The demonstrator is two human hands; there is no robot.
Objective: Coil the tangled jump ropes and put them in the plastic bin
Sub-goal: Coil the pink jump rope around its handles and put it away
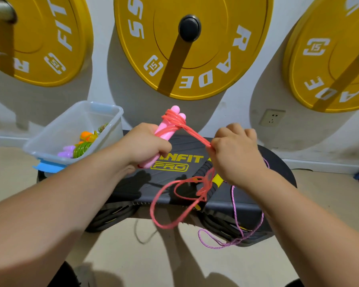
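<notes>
left hand [145, 145] grips pink handles [163, 134] wound with coral rope [195, 135]; right hand [234, 154] pinches its taut, seemingly doubled strands.

We see a black step platform [278, 164], lettered "FIT PRO" in yellow, standing on a beige floor [13, 172]. On its left end sits the clear plastic bin [56, 137]. Toward the right lie a black-and-yellow rope handle [203, 169] and a thin purple cord [234, 204] that trails over the front edge.

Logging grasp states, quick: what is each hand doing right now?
Left hand: closed round the pink handles.
Right hand: pinching the red rope.
</notes>
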